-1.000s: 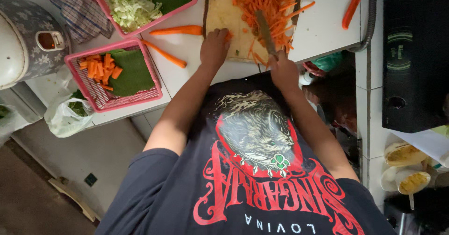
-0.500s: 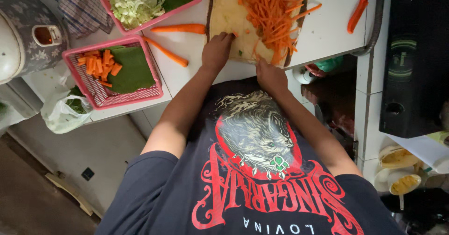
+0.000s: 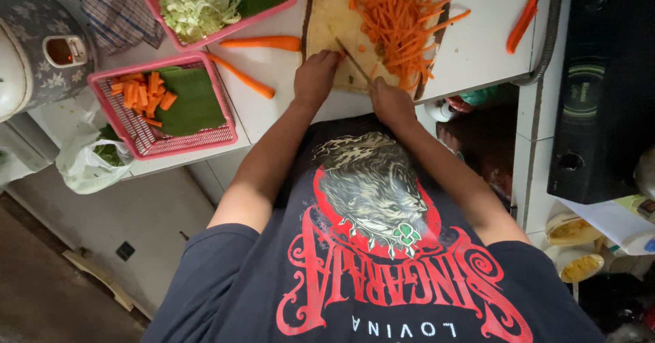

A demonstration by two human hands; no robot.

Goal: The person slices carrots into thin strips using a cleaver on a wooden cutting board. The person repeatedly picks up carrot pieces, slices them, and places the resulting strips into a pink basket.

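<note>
Right hand (image 3: 392, 103) grips the knife (image 3: 353, 61) at the board's (image 3: 334, 22) near edge; left hand (image 3: 315, 77) seems curled, pinning something. Keep fingertips tucked clear of the carrots (image 3: 402, 22).

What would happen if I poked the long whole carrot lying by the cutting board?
The whole carrot looks round and smooth, so it would probably roll on the flat white counter. It looks stiff, so it likely wouldn't bend.
</note>
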